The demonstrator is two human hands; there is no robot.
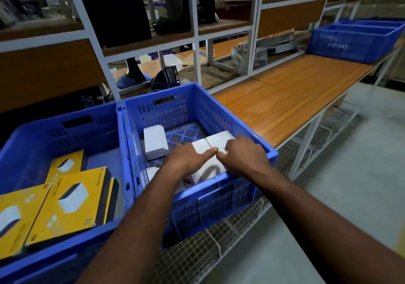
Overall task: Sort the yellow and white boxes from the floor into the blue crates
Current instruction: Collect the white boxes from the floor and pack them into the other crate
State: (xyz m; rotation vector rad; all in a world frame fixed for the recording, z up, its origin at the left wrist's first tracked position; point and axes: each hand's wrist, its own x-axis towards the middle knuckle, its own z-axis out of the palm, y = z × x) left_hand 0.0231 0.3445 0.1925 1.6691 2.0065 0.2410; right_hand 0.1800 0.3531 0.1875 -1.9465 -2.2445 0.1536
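Cardboard, by the look of the white boxes (215, 144) in the middle crate (221, 112), so they are probably light, stiff and smooth-sided, easy to dent at a corner; best taken by two opposite edges, not pressed on the lid. Both arms reach forward and down over the crate's near rim, wrists close together, thumbs almost touching. The left hand (186, 158) lies on top of one white box with its fingers curved over it; the right hand (243, 154) curls round the neighbouring box's near edge. Yellow boxes (72, 198) lie in the left crate (32, 139)
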